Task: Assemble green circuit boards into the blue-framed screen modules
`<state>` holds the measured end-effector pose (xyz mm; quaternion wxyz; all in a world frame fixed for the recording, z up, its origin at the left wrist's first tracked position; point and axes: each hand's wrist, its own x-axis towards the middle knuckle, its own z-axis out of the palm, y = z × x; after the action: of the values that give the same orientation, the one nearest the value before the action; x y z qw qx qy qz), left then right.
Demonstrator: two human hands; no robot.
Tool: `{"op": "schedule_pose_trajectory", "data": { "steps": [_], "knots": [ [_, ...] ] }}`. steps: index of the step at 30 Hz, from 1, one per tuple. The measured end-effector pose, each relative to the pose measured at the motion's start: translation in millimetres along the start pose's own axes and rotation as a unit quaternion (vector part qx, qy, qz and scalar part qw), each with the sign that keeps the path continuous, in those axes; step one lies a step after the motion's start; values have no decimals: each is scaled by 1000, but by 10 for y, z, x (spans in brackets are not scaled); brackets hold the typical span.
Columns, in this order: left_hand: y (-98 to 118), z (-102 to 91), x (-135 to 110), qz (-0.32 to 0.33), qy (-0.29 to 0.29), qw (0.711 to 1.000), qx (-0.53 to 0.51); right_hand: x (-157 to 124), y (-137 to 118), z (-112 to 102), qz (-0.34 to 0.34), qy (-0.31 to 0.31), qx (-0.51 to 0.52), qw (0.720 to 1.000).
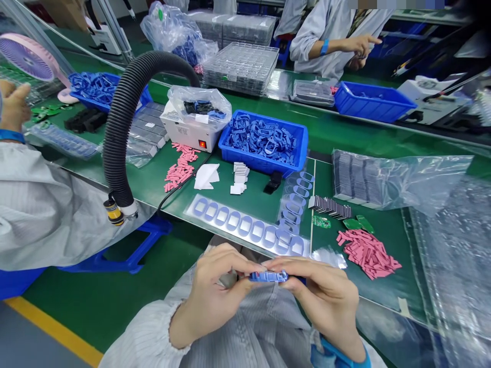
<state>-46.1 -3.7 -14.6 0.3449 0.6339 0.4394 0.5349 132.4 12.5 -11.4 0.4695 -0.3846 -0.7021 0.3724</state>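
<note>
My left hand [215, 289] and my right hand [324, 296] meet in front of my lap, both pinched on one small blue plastic frame [268, 276] held flat between the fingertips. Just beyond it, on the green table edge, lies a clear strip [245, 225] with a row of blue oval frames stuck on it. A second strip of blue frames [297, 199] runs away from me. A blue bin [264, 140] full of loose blue frames stands behind them.
A black ribbed hose [123, 122] arches at the left over a white box [187, 128] with a red light. Pink strips [368, 253] lie right, more pink strips [180, 168] left. A co-worker's sleeve [46, 209] is at left; another person [333, 36] sits opposite.
</note>
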Motion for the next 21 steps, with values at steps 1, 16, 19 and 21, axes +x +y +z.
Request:
{"op": "schedule_pose_trajectory", "data": {
  "steps": [1,16,19,21],
  "knots": [
    [0,-10,3,-4,-9,1000,0,0,5,-2,-10,3,-1,1000],
    [-69,36,-21,-112,-31,992,-53,-48,22,37,64,-20,2,998],
    [-90,77,-28,-136,-8,988,-67,-61,54,52,50,11,-40,998],
    [-107,108,-29,-161,16,983,-86,-78,80,88,57,28,-63,996]
  ]
}}
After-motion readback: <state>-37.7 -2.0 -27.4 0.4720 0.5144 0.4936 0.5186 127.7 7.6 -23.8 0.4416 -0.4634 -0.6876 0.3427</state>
